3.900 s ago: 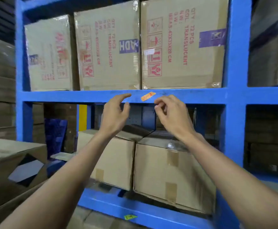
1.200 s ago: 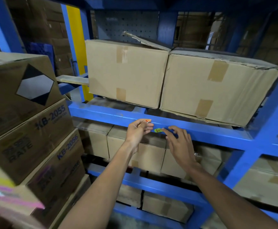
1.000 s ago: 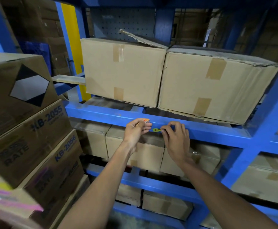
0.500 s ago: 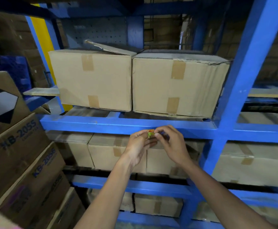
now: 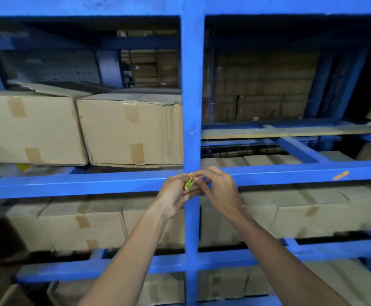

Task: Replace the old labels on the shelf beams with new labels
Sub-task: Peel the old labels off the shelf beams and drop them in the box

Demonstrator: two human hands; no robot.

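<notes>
Handling the labels between beams

Both the left hand (image 5: 175,191) and right hand (image 5: 218,192) are pinching the green label (image 5: 189,184); the orange label (image 5: 341,175), at 3 o'clock, probably needs peeling next.

No readable text, orange label (image 5: 341,175) on blue beam (image 5: 290,173) blurred, green label (image 5: 189,184) in hands illegible

dim light | deep shadow in upper bays | motion blur at right | wide-angle edge bending
</notes>
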